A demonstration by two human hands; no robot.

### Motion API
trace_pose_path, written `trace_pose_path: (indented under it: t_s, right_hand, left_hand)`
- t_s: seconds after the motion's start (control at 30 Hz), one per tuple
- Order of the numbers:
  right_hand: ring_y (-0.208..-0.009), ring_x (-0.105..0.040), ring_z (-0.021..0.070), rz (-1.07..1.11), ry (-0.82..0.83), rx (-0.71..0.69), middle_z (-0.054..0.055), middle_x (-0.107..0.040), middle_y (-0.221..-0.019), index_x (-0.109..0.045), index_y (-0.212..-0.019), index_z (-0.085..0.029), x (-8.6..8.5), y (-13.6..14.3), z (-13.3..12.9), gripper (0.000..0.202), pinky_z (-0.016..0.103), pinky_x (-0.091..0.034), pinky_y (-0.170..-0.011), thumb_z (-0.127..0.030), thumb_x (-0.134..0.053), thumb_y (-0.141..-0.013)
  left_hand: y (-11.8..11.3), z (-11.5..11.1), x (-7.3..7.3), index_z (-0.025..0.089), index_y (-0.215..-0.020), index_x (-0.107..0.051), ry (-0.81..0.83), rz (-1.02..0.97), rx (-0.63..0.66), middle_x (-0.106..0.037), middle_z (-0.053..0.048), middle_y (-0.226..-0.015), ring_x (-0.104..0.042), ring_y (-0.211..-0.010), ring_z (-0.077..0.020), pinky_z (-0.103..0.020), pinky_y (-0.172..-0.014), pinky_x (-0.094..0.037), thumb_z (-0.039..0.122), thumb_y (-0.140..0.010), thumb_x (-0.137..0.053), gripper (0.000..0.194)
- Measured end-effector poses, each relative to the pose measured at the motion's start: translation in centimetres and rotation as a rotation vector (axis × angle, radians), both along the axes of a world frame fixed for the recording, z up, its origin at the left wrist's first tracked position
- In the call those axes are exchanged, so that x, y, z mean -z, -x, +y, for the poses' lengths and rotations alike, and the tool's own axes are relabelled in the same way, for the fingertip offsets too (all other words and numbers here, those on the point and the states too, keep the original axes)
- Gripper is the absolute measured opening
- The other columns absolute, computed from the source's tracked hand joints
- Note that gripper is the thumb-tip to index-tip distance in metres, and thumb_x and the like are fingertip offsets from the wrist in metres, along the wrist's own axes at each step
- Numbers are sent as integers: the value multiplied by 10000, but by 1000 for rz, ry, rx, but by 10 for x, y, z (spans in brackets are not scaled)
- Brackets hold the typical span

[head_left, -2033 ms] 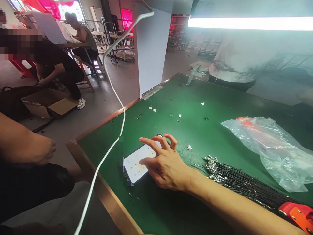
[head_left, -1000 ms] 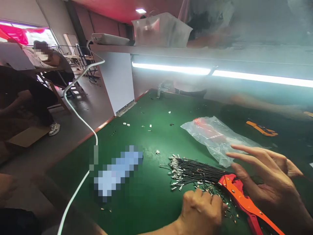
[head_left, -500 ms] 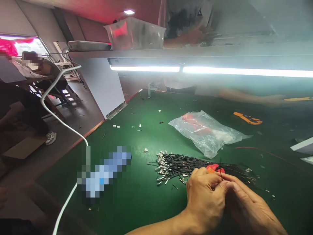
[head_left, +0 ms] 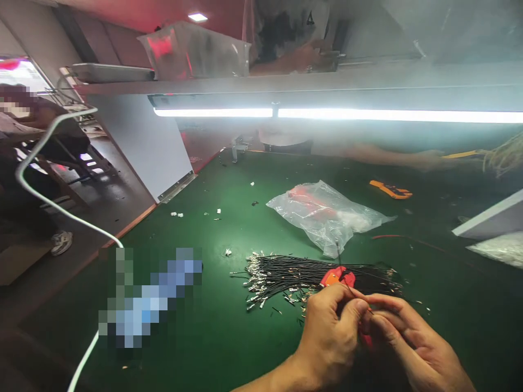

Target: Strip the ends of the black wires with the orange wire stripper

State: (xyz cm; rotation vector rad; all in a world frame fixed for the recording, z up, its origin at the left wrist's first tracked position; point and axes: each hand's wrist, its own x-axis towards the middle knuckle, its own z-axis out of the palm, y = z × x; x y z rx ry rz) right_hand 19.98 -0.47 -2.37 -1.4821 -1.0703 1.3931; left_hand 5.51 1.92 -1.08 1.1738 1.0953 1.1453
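Observation:
A thin dark wire [head_left: 350, 289] runs between my two hands, pinched by the thumb and fingers of my left hand [head_left: 333, 326]. My right hand [head_left: 412, 337] is closed around the wire's lower end, close beside the left fingertips; the exact end is hidden. A red and orange tool [head_left: 335, 277] shows just behind my left fingers, partly covered by them. Beyond my hands lies a bundle of black wires [head_left: 286, 272] with metal terminals at its left end.
A clear plastic bag [head_left: 327, 212] with red and white contents lies behind the bundle, an orange tool [head_left: 390, 189] farther right. A pixelated blue object [head_left: 163, 294] and white cable [head_left: 69, 218] are left. A person's arm reaches across the far side.
The view has shifted, so the table's contents appear farther left. My hands are slightly farther apart, showing more of the wire and the red tool.

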Motion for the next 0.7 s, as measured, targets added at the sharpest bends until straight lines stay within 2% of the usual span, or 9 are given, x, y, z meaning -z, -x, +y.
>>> trace_pose_path:
  t_s: [0.07, 0.17, 0.2, 0.27, 0.37, 0.43, 0.53, 0.63, 0.7]
  right_hand:
    - [-644, -657, 149, -124, -92, -6, -4, -766, -776, -637, -1098, -294, 3, -3, 1, 384, 195, -536, -567, -596, -697, -869]
    - [-886, -726, 208, -387, -294, 9, 25, -772, -987, -665, -1096, -302, 2, -12, 7, 285, 279, -585, -769, -532, -621, -934]
    - [-926, -726, 230, -505, -357, 14, 38, -763, -1030, -665, -1099, -299, 1, -17, 10, 270, 308, -588, -765, -513, -597, -948]
    - [-890, -722, 267, -744, -413, 7, 59, -745, -978, -665, -1057, -278, -2, -27, 15, 277, 363, -582, -702, -512, -559, -956]
    - [-768, -705, 286, -975, -332, -72, 46, -698, -845, -613, -955, -257, -4, -37, 17, 316, 429, -570, -661, -563, -534, -945]
    - [-800, -705, 291, -1046, -288, -167, 49, -692, -885, -576, -934, -253, -3, -37, 16, 325, 466, -582, -698, -574, -534, -950]
    - [-969, -692, 339, -1109, -277, -277, 106, -694, -1044, -598, -1060, -195, 1, -31, 11, 414, 548, -587, -823, -560, -673, -880]
    - [-1070, -662, 397, -1176, -215, -329, 185, -682, -1157, -600, -1261, -71, 2, -24, 5, 698, 612, -555, -922, -487, -829, -749]
    - [-1173, -624, 438, -1198, -148, -349, 243, -653, -1272, -540, -1389, -25, 2, -23, 1, 870, 656, -505, -1004, -452, -863, -702]
  left_hand:
    - [7, 1, 0, 156, -819, -730, 11, -14, 8, -712, -28, -691, -613, -611, -144, -249, -596, -494, 190, -903, -567, 187]
    - [20, 5, -2, 164, -714, -710, -18, 34, -33, -701, -23, -695, -606, -651, -144, -251, -652, -479, 265, -900, -596, 240]
    - [24, 7, -2, 169, -721, -716, -33, 56, -56, -700, -19, -700, -606, -664, -148, -256, -673, -479, 284, -904, -595, 248]
    - [34, 12, -1, 181, -785, -749, -71, 103, -122, -710, -17, -745, -617, -711, -160, -261, -703, -474, 326, -899, -624, 223]
    - [45, 18, 5, 203, -746, -744, -118, 160, -236, -680, -4, -746, -608, -739, -170, -262, -727, -464, 343, -887, -658, 216]
    - [48, 19, 12, 211, -744, -745, -145, 185, -288, -668, 2, -744, -597, -734, -168, -258, -733, -461, 365, -876, -689, 211]
    - [49, 18, 20, 220, -759, -750, -175, 216, -336, -675, 0, -761, -595, -749, -171, -251, -737, -460, 403, -871, -713, 218]
    - [47, 17, 24, 223, -752, -744, -191, 231, -374, -682, -8, -769, -603, -757, -181, -262, -749, -471, 461, -869, -713, 267]
    - [47, 17, 25, 221, -756, -740, -192, 230, -400, -691, -14, -773, -613, -758, -189, -274, -759, -482, 512, -860, -711, 311]
